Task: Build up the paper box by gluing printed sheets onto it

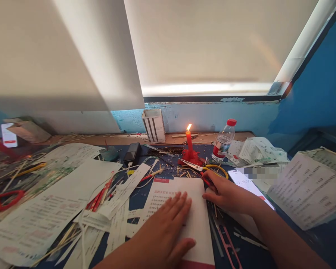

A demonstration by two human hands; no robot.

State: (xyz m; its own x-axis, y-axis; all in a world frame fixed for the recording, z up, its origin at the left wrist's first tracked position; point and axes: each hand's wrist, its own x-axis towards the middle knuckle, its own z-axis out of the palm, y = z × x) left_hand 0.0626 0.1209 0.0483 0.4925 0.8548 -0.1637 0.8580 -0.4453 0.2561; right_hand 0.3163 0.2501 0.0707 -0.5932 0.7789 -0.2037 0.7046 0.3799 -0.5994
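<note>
My left hand [168, 220] lies flat on a white printed booklet [196, 205], its fingers stretched out over the page. At the booklet's right edge, my right hand [224, 190] is curled around the red and black part of the scissors' handle. These scissors [194, 165] have their blades pointing left, toward the candle's base, and a yellow handle loop shows beyond my fingers. A lit red candle [189, 141] stands upright in a lump of melted red wax behind the blades. Pink-handled scissors [226, 239] lie below my right wrist.
A water bottle [224, 142] and a phone [250, 186] are at the right, near a paper-covered box [305, 190]. An upright paper box [154, 127] stands by the wall. Paper strips [128, 190], sticks, a white cable and a power bank [132, 154] crowd the left.
</note>
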